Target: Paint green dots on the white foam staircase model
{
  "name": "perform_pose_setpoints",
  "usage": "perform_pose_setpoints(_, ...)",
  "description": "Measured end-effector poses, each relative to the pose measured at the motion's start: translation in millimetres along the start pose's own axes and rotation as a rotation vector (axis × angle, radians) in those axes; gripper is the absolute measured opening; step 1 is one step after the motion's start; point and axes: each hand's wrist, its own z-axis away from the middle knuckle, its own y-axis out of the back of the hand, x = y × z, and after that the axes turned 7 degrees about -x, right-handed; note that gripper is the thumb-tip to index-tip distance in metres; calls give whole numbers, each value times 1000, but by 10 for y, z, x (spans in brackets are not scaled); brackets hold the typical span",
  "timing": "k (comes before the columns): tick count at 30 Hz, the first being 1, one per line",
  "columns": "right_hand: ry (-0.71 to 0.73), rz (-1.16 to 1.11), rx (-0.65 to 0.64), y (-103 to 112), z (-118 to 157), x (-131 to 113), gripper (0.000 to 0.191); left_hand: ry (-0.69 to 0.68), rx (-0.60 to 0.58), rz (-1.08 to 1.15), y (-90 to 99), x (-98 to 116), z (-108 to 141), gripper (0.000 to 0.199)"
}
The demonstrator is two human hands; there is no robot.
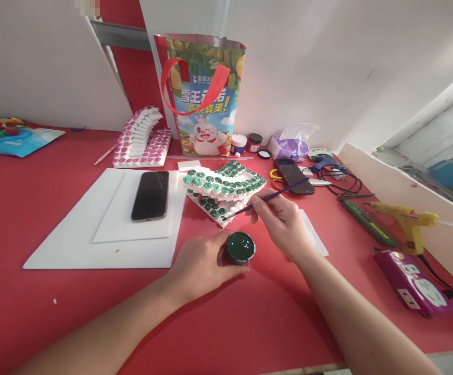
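- The right hand (281, 216) pinches a slim, blue-handled paintbrush (289, 188), fingertips closed together on it.
- The brush's dark tip meets the white rosettes at the near corner of a green-and-white craft model covered in rosettes (224, 185), the landmark at the centre of a red tabletop (218, 333).
- The left hand (203, 265) curls around a small, round, open jar of dark green paint (241, 248), clasped just in front of the model; whether the jar touches the table cannot be told.
- Left of the model, a black smartphone (151, 195) lies on stacked, flat white boards (74, 229).
- Behind and left of it stands a pink-and-white rosette-covered model (140, 140); directly behind rises a colourful printed bag with red handles (206, 133).
- Right of the model lies a second dark phone (294, 177); farther right, a yellow plastic glue gun (410, 221) rests near a purple, box-shaped power strip (412, 284).
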Motion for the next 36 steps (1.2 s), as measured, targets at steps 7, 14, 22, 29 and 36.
perform_pose_setpoints(7, 45, 86, -24, -74, 6, 16, 30, 9, -14, 5, -5, -13, -4, 45)
perform_pose_setpoints(14, 75, 115, -23, -27, 29, -12, 28, 33, -21, -10, -1, -16, 7, 44)
perform_pose_setpoints(22, 122, 139, -59, -66, 27, -12, 26, 34, -37, 6, 4, -8, -1, 43)
perform_pose_setpoints(29, 110, 169, -43, -53, 47, -44, 27, 37, -30, 4, -12, -26, 5, 45)
perform_pose_setpoints(36, 126, 207, -73, -76, 66, -44, 24, 62, -47, 29, 1, -13, 6, 46)
